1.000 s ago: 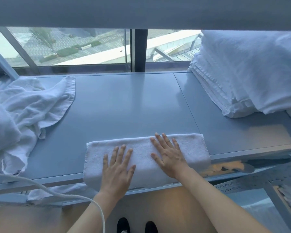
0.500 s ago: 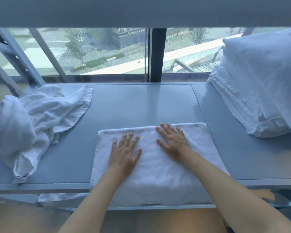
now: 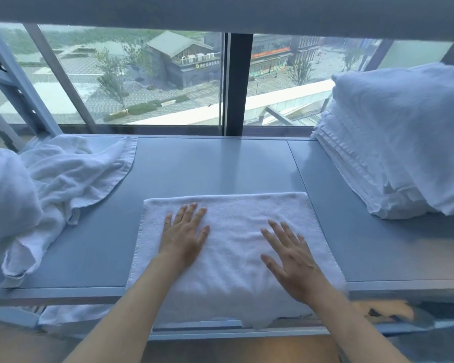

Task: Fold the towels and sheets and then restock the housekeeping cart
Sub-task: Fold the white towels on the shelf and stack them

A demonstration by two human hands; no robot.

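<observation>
A white folded towel point(image 3: 233, 213) lies flat on the grey table point(image 3: 207, 166), its near edge hanging over the table's front. My left hand point(image 3: 184, 234) rests palm down on the towel's left part, fingers straight. On the right part lies my right hand point(image 3: 291, 255), also flat with fingers spread. Neither hand holds anything.
A crumpled pile of white towels point(image 3: 37, 195) lies at the table's left end. At the right end rises a tall stack of folded white linen point(image 3: 393, 153). A window point(image 3: 142, 79) runs behind the table. More white cloth point(image 3: 71, 314) shows on a lower shelf.
The towel now covers more of the table, reaching further back. My right hand has slid right and toward me across it. The view has tilted up.
</observation>
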